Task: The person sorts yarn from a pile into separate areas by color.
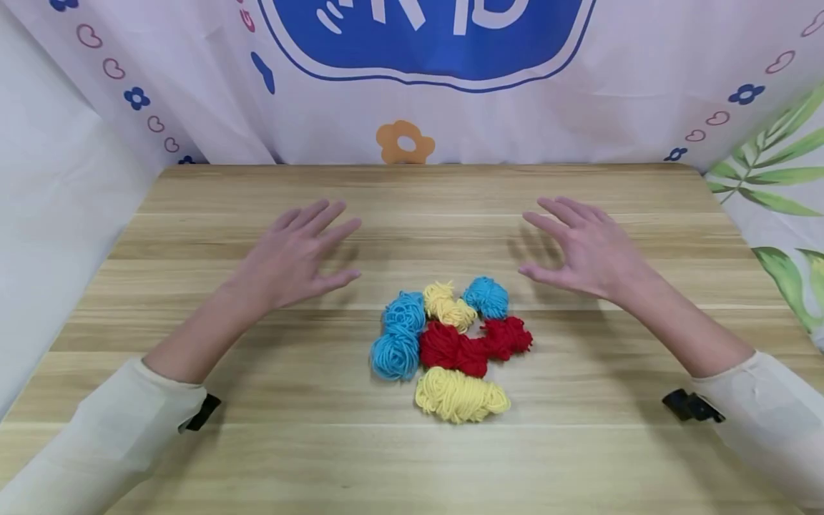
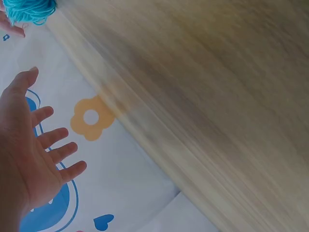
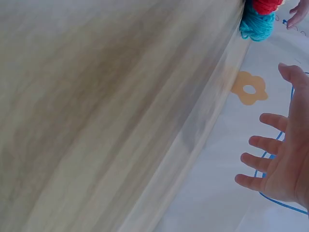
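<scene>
Several small yarn bundles lie in a cluster on the wooden table. Blue yarn [image 1: 395, 353] forms the cluster's left side, and another blue bundle [image 1: 486, 297] sits at its back right. Between them is yellow yarn [image 1: 448, 306], with red yarn [image 1: 454, 347] in the middle and a longer yellow bundle [image 1: 460, 395] at the front. My left hand [image 1: 296, 257] hovers left of the yarn, fingers spread and holding nothing. On the other side, my right hand [image 1: 582, 250] is held the same way, its thumb nearest the back blue bundle.
The wooden table [image 1: 290, 443] ends at a straight back edge against a white printed cloth [image 1: 489, 129] with a blue logo and an orange flower. Leaf-patterned fabric [image 1: 782, 175] hangs at the right. Each sleeve has a small black clip [image 1: 204, 412] near the cuff.
</scene>
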